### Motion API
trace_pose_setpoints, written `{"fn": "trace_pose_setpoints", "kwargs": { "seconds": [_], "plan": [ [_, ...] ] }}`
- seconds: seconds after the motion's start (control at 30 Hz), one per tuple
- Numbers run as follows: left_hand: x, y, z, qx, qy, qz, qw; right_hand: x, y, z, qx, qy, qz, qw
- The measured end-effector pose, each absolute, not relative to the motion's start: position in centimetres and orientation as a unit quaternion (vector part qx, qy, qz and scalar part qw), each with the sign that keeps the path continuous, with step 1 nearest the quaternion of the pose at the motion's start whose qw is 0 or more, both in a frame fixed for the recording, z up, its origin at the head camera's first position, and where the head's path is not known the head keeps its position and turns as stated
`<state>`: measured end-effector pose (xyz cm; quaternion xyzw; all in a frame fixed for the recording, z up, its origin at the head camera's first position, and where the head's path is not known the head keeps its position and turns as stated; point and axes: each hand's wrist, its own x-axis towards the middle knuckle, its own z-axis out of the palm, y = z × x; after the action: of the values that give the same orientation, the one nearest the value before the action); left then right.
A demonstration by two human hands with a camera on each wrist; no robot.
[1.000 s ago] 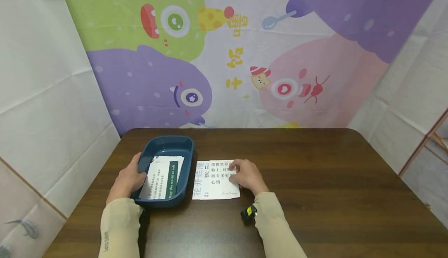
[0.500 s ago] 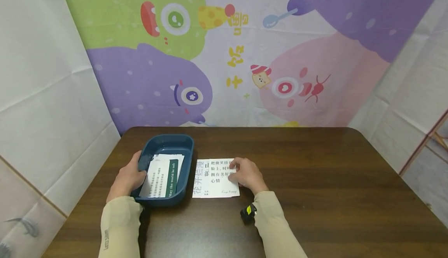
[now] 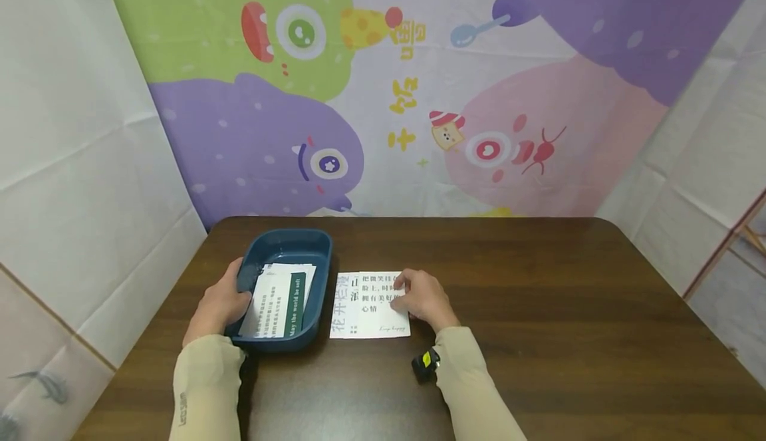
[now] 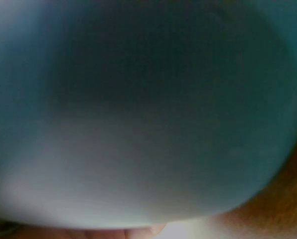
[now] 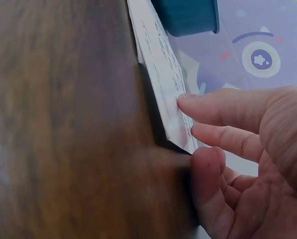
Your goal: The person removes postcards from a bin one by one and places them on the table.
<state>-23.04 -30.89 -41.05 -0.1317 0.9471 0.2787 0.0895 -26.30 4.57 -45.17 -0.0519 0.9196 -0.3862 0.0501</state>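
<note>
My left hand (image 3: 218,302) grips the left wall of a dark blue plastic tray (image 3: 328,255), its thumb over the rim. Inside the tray lie white printed cards (image 3: 266,301), one with a green strip. In the left wrist view the tray's blurred blue wall (image 4: 188,124) fills most of the picture. Just right of the tray, a few overlapping white cards with printed characters (image 3: 371,324) lie on the table. My right hand (image 3: 423,299) pinches them at their right edge. In the right wrist view its curled fingers (image 5: 206,174) meet the edge of the cards (image 5: 161,74), which sits slightly raised over a dark shadow.
The brown wooden table (image 3: 538,308) extends to the right and behind the cards. A cartoon-printed cloth (image 3: 419,181) hangs along its far edge, with pale cloth panels at both sides. A small black device (image 3: 425,366) is worn at my right wrist.
Both hands keep their places on the tray and the cards. The whole view has shifted very slightly.
</note>
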Motion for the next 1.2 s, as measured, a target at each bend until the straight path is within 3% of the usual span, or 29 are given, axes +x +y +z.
{"fn": "trace_pose_setpoints", "kwargs": {
  "seconds": [1.2],
  "plan": [
    [-22.93,-30.87,-41.13,-0.127,0.949,0.275,0.091,-26.25,4.63,-45.15,-0.053,0.922,-0.381,0.050]
  ]
}}
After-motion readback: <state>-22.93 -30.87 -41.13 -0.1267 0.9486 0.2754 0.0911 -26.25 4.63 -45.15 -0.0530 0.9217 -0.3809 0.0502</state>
